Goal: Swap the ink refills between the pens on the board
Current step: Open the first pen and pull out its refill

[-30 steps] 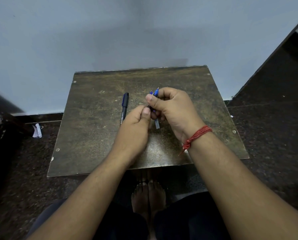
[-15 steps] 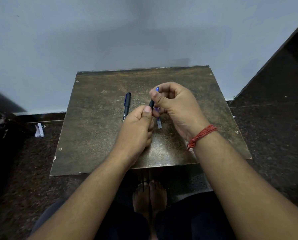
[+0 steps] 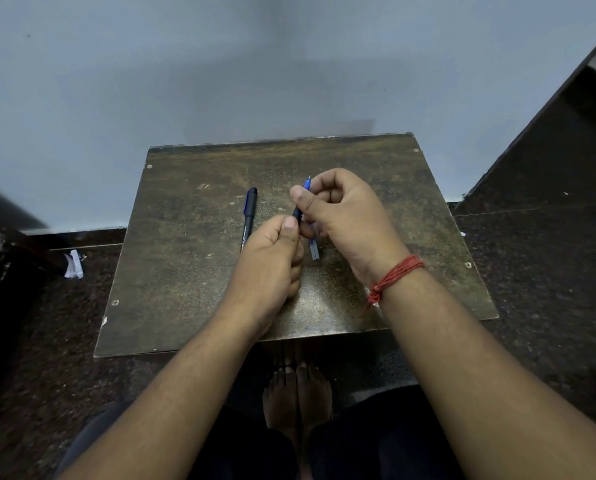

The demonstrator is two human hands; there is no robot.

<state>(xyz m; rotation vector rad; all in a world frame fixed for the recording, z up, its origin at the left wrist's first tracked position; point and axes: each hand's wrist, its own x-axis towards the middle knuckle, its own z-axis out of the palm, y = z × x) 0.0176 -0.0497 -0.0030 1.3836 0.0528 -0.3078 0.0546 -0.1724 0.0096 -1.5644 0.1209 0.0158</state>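
Observation:
A brown board lies on the dark floor against a wall. On it, left of my hands, rests a black capped pen, pointing away from me. My left hand and my right hand both grip a dark pen barrel between them above the board's middle. A blue tip sticks out above my right thumb. A pale blue refill end hangs below my right hand. How the parts join inside my fingers is hidden.
A grey wall stands right behind the board. A crumpled white scrap lies on the floor at the left. A dark panel rises at the right. My bare feet are under the board's near edge.
Both hands stay together on the pen parts. Only one blue tip now shows above my right thumb instead of two. The black pen has not moved.

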